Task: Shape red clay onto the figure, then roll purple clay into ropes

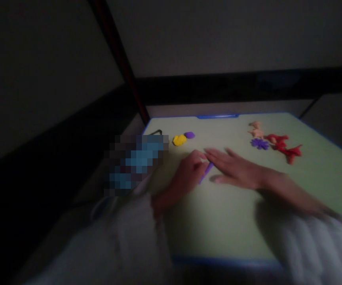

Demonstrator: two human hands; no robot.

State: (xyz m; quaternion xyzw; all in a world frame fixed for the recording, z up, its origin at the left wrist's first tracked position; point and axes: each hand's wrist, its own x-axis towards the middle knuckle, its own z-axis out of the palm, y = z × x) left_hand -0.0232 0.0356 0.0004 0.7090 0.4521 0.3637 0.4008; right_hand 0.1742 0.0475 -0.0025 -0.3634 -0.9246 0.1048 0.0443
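Observation:
A thin purple strip of what looks like modelling clay (206, 173) lies slantwise on the table between my two hands. My right hand (236, 170) is stretched flat, its fingertips over the strip's upper end and its thumb apart to the lower right. My left hand (192, 166) is curled closed beside the strip, its fingertips close to those of my right hand. Whatever its fingers hold, if anything, is hidden. Just beyond my left hand sit a yellow lump (179, 140) and a small purple lump (189, 135). The picture is dim and blurred.
The pale table (218, 229) has a blue rim. On its right side lie a purple flower-like shape (259, 143), peach-coloured pieces (257, 132) and red shaped pieces (289, 151). A pixelated blue item (139, 158) is at the left edge. A dark-banded wall (218, 89) stands behind.

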